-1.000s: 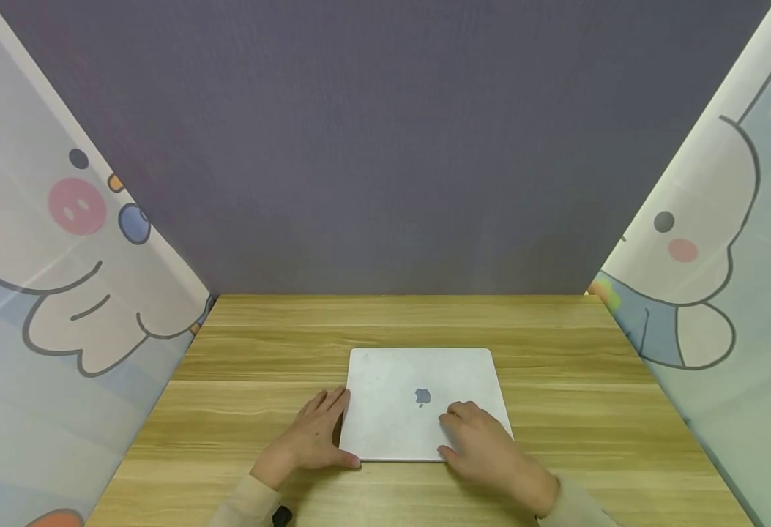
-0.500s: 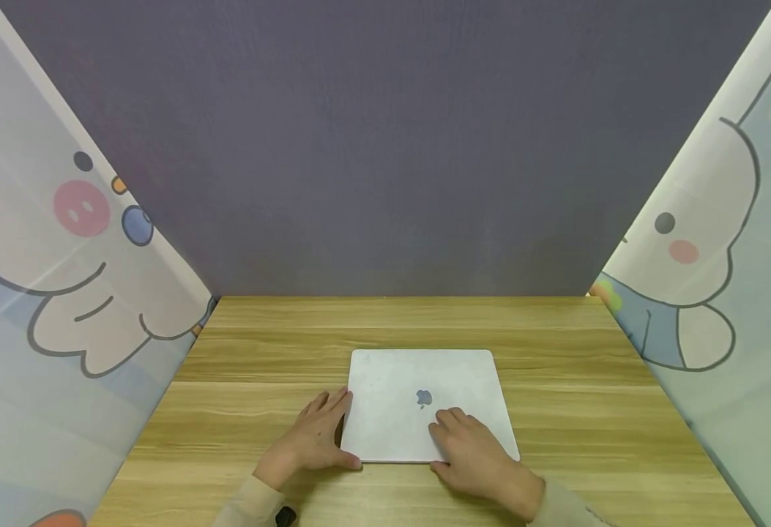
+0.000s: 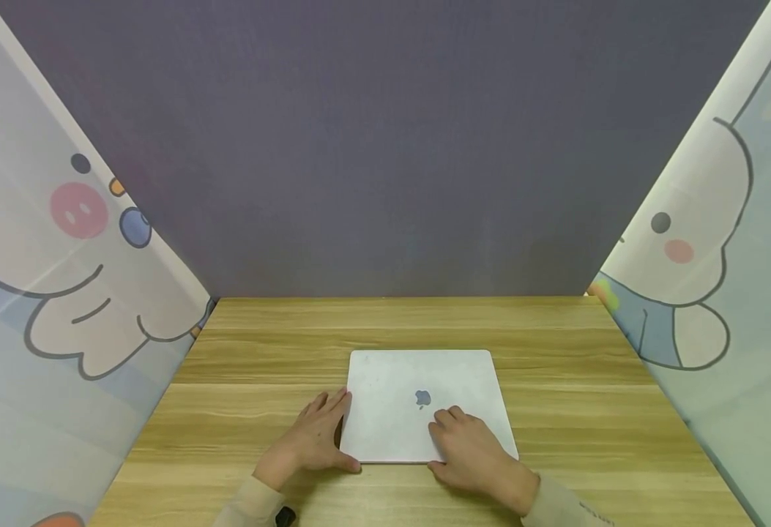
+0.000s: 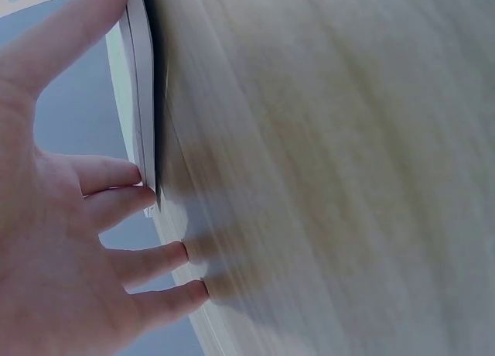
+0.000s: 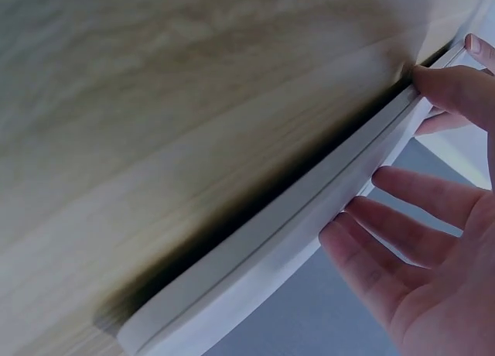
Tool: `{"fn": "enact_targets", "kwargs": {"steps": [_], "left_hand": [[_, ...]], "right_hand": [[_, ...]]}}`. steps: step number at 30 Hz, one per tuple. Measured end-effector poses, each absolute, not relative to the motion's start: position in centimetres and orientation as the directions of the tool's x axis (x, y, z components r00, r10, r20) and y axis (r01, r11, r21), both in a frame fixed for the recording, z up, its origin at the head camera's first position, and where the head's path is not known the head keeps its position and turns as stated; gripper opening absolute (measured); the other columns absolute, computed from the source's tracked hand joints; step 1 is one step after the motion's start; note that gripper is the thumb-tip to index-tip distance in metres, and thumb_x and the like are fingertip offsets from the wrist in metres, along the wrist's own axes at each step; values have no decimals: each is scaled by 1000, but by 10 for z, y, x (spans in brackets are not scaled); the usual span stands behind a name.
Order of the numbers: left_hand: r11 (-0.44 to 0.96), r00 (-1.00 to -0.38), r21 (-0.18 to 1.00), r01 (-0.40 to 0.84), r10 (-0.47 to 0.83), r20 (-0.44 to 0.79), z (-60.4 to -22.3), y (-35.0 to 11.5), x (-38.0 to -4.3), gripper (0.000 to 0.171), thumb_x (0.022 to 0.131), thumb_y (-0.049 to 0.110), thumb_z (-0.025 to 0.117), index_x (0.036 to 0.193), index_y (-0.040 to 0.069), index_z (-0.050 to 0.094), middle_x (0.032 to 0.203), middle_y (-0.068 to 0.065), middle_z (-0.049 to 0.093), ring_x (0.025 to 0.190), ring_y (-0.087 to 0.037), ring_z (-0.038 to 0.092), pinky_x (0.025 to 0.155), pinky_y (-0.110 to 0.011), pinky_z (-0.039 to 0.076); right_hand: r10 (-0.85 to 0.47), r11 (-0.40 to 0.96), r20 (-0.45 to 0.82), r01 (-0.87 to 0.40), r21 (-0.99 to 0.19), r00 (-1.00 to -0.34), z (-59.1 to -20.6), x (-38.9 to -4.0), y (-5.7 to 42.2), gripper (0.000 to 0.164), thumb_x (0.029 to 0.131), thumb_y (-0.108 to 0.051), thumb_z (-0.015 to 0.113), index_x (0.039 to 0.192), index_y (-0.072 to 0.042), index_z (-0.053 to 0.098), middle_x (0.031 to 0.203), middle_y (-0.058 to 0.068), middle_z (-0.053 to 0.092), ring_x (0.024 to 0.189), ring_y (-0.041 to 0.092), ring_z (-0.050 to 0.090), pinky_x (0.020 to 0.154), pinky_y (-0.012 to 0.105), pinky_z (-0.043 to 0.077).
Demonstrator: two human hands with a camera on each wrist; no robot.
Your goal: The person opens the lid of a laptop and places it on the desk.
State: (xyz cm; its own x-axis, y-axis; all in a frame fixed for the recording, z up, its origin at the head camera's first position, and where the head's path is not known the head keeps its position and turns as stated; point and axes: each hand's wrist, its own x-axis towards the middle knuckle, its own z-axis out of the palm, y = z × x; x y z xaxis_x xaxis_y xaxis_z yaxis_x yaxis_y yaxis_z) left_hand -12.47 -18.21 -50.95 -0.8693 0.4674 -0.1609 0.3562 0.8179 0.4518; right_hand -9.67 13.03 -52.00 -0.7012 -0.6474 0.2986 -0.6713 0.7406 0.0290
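A silver laptop (image 3: 392,395) with a grey apple logo (image 3: 422,397) lies with its lid down on the wooden table. Spread around its front left corner, my left hand (image 3: 315,438) has fingertips at the left side and the thumb at the front edge. In the left wrist view, two fingers (image 4: 120,207) meet the laptop's side while the other two reach the tabletop. My right hand (image 3: 471,452) is over the front right part, its fingers resting on the lid. The right thumb (image 5: 456,89) touches the laptop's front edge by the seam.
The wooden table (image 3: 260,351) runs back to a dark grey panel (image 3: 385,146). Curtains with cartoon animals hang on the left (image 3: 3,315) and right (image 3: 767,293). A black band (image 3: 285,517) shows at the left sleeve.
My right hand has slid a little to the left along the laptop's front edge, uncovering the front right corner. The left hand and the laptop have stayed in place.
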Motion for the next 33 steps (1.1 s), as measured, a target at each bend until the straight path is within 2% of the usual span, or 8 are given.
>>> {"fn": "enact_targets", "kwargs": {"steps": [8, 20, 33], "left_hand": [[818, -871, 436, 376, 472, -134, -512, -182, -127, 126, 64, 67, 86, 156, -3, 34, 163, -21, 29, 142, -60, 26, 111, -74, 24], [823, -875, 417, 384, 469, -121, -505, -182, -134, 125, 64, 65, 88, 154, -5, 37, 161, -21, 33, 140, -60, 30, 107, -75, 29], [821, -862, 435, 371, 478, -167, -506, -183, -126, 124, 66, 65, 86, 155, -5, 35, 162, -21, 31, 141, -60, 28, 110, -72, 27]], "right_hand": [[-640, 738, 386, -671, 68, -664, -524, -99, 129, 44, 65, -48, 86, 74, -11, 64, 87, 0, 61, 74, 18, 55, 52, 28, 50], [-634, 752, 355, -655, 76, -687, -521, -105, 127, 46, 66, -52, 84, 76, -10, 67, 90, 1, 64, 76, 18, 57, 53, 28, 51], [-640, 749, 354, -657, 88, -682, -524, -102, 126, 46, 64, -52, 83, 67, -12, 61, 79, -3, 58, 67, 15, 50, 43, 25, 41]]}}
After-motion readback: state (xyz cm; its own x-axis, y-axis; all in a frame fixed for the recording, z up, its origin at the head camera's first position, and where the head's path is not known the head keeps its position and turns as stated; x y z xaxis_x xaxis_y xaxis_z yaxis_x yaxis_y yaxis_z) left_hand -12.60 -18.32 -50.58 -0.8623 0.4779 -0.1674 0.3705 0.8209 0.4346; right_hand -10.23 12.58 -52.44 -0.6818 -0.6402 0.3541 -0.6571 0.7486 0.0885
